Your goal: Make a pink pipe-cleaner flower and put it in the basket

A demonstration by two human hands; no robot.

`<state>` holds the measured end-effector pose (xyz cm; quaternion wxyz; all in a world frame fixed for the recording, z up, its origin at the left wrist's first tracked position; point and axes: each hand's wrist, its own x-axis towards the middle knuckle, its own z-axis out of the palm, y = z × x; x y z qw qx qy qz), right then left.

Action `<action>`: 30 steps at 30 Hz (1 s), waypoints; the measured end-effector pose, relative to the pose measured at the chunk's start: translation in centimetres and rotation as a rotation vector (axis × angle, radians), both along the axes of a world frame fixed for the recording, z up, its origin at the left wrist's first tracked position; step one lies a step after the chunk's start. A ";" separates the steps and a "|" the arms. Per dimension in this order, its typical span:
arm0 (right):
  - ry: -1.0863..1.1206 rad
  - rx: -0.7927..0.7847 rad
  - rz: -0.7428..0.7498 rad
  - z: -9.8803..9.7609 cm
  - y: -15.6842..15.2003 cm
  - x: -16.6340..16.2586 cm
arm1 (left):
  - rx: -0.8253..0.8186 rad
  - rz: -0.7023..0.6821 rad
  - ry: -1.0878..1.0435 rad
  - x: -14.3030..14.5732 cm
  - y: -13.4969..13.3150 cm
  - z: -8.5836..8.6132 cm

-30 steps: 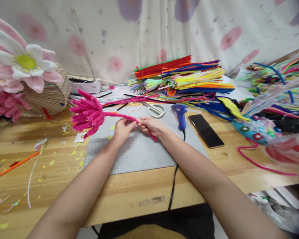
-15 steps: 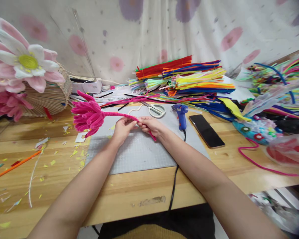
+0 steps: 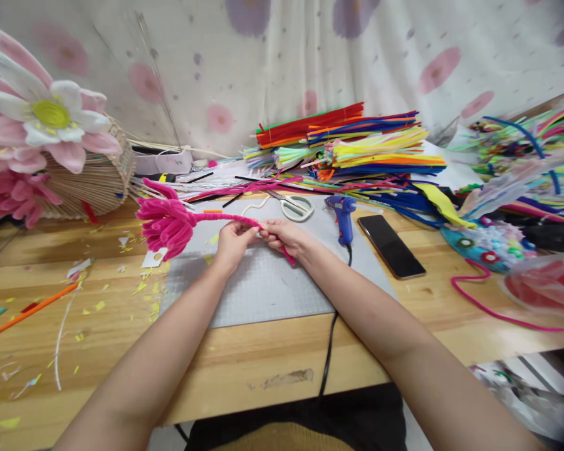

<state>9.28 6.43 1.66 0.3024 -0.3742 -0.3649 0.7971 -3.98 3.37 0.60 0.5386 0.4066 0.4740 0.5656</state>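
Note:
A magenta pipe-cleaner flower (image 3: 167, 222) is held sideways above the grey cutting mat (image 3: 263, 291), its bloom to the left and its wrapped stem running right. My left hand (image 3: 235, 241) pinches the stem between thumb and fingers. Right beside it, my right hand (image 3: 282, 237) is closed around the stem nearer its lower end, which pokes out below the fingers. The two hands' fingertips almost meet. Behind them on the mat lie scissors with pale handles (image 3: 297, 208), and to the right is a blue glue gun (image 3: 342, 219).
A black phone (image 3: 391, 245) lies right of the mat. Bundles of coloured pipe cleaners (image 3: 380, 150) are piled at the back. A basket (image 3: 106, 175) with a pink-and-white flower (image 3: 51, 116) stands left. Yellow scraps and an orange pipe cleaner (image 3: 31, 312) litter the left side; a black cord (image 3: 328, 357) crosses the front edge.
The flower's bloom has turned and dipped slightly, uncovering a black-and-yellow item behind it. Both hands keep their hold at nearly the same spot on the stem.

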 end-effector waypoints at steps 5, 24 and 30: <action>-0.024 0.010 -0.033 0.1 -0.2 -0.4 | -0.017 0.060 -0.005 0.4 0.3 -0.2; -0.253 0.329 -0.030 -0.2 -0.3 -0.5 | -0.041 0.094 -0.040 0.5 0.3 -0.1; -0.572 0.802 0.004 -0.4 0.1 0.1 | -0.032 0.118 -0.036 0.5 0.5 -0.5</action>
